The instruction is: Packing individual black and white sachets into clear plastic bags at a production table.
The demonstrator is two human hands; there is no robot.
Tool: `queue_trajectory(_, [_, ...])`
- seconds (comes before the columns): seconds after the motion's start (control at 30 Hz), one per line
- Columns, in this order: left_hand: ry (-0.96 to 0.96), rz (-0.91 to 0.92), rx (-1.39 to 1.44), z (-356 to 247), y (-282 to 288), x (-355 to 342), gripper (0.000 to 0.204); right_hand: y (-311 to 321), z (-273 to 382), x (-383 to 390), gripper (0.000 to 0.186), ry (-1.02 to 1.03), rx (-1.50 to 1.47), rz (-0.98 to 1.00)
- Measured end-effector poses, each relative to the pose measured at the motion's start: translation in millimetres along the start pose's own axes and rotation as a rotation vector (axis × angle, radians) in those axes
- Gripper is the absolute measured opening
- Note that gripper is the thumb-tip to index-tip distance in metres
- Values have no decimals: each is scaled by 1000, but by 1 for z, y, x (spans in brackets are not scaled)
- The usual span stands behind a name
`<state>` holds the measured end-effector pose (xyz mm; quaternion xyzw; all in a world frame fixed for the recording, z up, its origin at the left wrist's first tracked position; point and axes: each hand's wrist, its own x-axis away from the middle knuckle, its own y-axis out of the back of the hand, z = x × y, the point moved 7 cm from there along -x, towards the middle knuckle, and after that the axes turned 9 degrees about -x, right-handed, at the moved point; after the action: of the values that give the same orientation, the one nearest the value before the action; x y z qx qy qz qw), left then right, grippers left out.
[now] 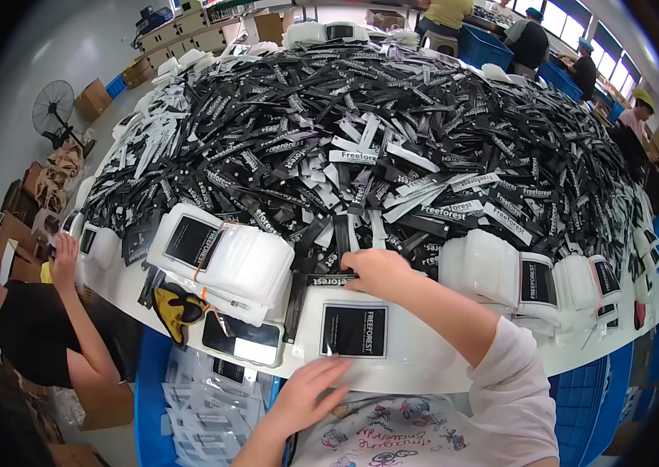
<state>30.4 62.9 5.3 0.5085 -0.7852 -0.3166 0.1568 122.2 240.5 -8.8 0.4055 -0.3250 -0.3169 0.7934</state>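
Note:
My right hand (382,274) reaches to the near edge of a big heap of black stick packets (415,117), its fingers closed on a slim black stick packet (323,280) with pale lettering. Below it, a flat white pouch with a black square label (354,330) lies on the white table. My left hand (312,394) rests at the table's front edge by the pouch's lower side. Its fingers are stretched and apart, with nothing held.
Stacks of white pouches stand left (247,265) and right (481,268). Beside the left stack are a phone (242,339) and a yellow-black object (177,307). Blue crates (154,405) sit below the table. A co-worker (41,327) is at the left; others work at the back right.

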Motion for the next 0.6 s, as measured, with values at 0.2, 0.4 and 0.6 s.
queue_trajectory(0.2, [-150,-232,-284,-38,6,-35,37,58,4,35,25,217,-363,-392])
queue_trajectory(0.4, [233,-640,-459,29,48,-28,29,81,-3,151,41,220,-408,-611])
queue_trajectory(0.6, [771,-103,-746,62,43,-60,26,42,-56,256,44,-83,-640,-979])
